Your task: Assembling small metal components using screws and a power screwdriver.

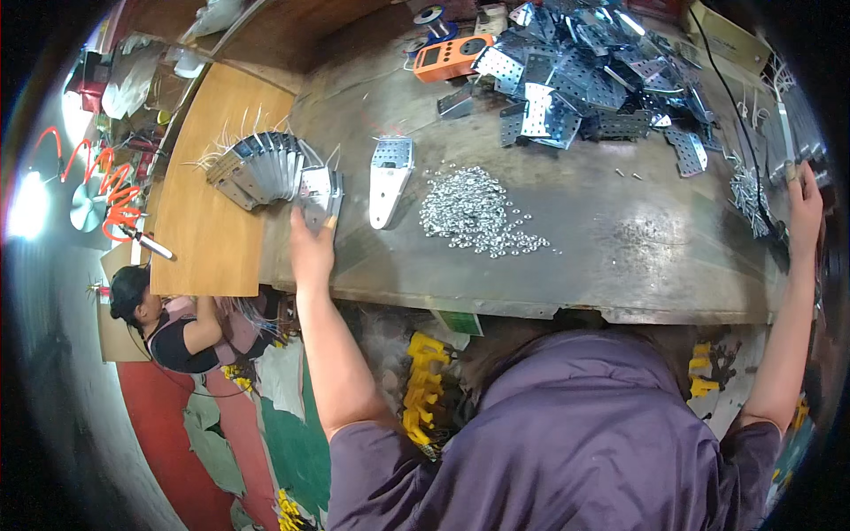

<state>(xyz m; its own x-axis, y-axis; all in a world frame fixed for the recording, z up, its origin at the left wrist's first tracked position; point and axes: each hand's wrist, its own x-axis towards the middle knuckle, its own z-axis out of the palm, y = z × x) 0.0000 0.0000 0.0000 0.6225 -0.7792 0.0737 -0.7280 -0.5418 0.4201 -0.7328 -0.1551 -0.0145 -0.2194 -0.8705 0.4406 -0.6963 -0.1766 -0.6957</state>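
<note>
At the left, my left hand has its thumb and fingers closed on a silver metal housing, at the near end of a fanned row of similar housings with thin white wires. Right of it, a single tapered metal housing with a perforated upper part and reddish wires lies flat. My right hand reaches to the far right edge, fingers closed around a long silver metal piece beside a stack of similar pieces. Its fingertips are small and partly hidden there.
Small shiny rings lie heaped mid-table. Behind are perforated metal plates, an orange meter and a wire spool. A black cable runs near screws at right. Another person sits beyond the wooden board.
</note>
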